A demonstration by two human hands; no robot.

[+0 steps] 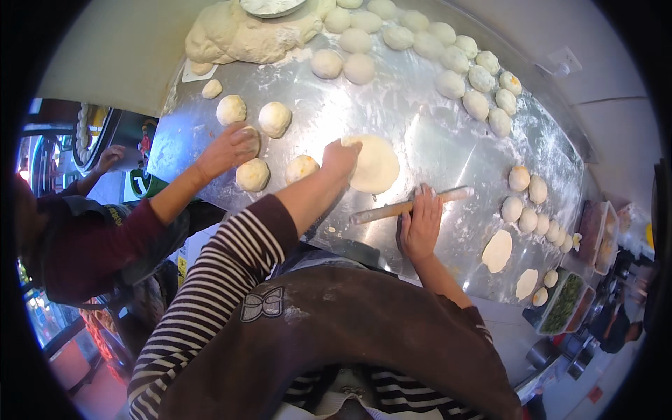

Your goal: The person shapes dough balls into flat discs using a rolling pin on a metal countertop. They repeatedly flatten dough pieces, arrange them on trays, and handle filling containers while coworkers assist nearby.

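Observation:
My left hand (pixel 341 160) has its fingers on the left edge of a flat round of dough (pixel 375 165) on the floured metal table (pixel 420 142). To the right, my right hand (pixel 422 220) lies over a wooden rolling pin (pixel 388 211), palm down near the table's front edge. The pin sits just below the dough round. Close to my left forearm is a filled dough ball (pixel 301 169), partly hidden by it. More dough balls (pixel 274 119) stand to the left, where a co-worker's hand (pixel 244 142) touches one.
A big mass of dough (pixel 247 34) lies at the back left, with a metal bowl (pixel 272 6) on it. Several dough balls (pixel 451 84) line the back and right. Flat dough pieces (pixel 497 251) lie at right, near plastic tubs of filling (pixel 563 304). A co-worker's sleeve (pixel 100 247) is at left.

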